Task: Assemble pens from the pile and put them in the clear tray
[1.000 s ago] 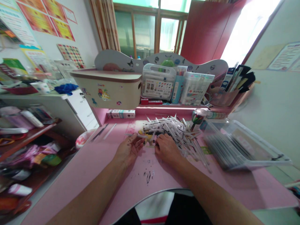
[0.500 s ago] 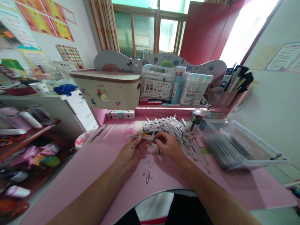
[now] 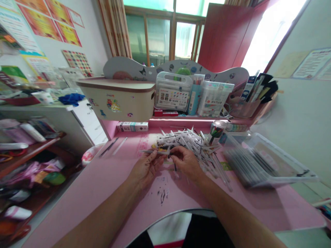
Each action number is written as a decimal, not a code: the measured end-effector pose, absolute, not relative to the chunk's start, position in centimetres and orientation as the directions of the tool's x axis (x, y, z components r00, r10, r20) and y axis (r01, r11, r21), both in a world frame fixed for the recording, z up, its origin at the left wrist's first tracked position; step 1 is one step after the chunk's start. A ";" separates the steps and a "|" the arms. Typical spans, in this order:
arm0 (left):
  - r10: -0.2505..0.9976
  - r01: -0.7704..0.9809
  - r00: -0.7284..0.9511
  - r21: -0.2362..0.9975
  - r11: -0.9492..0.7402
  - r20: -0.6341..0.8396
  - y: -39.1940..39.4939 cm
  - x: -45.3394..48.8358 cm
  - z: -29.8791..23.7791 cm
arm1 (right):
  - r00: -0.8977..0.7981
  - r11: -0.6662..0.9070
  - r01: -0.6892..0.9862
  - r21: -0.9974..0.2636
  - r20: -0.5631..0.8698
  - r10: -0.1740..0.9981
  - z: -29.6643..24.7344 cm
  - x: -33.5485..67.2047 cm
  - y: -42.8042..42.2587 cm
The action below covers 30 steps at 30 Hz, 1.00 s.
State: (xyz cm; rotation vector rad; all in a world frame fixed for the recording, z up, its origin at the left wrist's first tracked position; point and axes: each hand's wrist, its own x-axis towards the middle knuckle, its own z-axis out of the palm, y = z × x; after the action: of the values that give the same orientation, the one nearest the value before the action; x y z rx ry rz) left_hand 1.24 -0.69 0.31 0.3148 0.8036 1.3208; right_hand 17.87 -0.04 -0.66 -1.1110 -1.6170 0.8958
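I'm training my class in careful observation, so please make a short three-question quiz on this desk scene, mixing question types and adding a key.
1. Multiple choice: What does the left hand hold?
A) a paper cup
B) a slim, pen-like stick
C) a pair of scissors

2. True or false: In the picture, the clear plastic bin stands to the left of the heap of white sticks.

3. Fill in the blank: The front of the cream box is decorated with small, colourful ______.

Key: 1. B. 2. False; the bin stands to the right of the heap. 3. stickers.
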 end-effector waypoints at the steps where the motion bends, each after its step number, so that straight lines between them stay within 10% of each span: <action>1: 0.940 -0.734 0.039 0.628 0.257 -0.339 -0.7 1.2 0.3 | -0.135 0.312 0.265 -0.912 0.285 0.949 -0.6 17.9 -0.1; 30: 0.957 -0.671 0.043 0.702 0.240 -0.287 -1.2 1.3 1.1 | -0.200 0.532 0.387 -0.753 0.495 0.846 -0.8 18.3 -0.3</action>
State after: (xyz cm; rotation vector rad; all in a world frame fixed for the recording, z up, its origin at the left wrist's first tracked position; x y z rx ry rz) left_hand 1.30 -1.20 1.14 0.4328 0.8241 1.3054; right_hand 18.27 -0.27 -0.81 -1.0250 -1.8000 0.5917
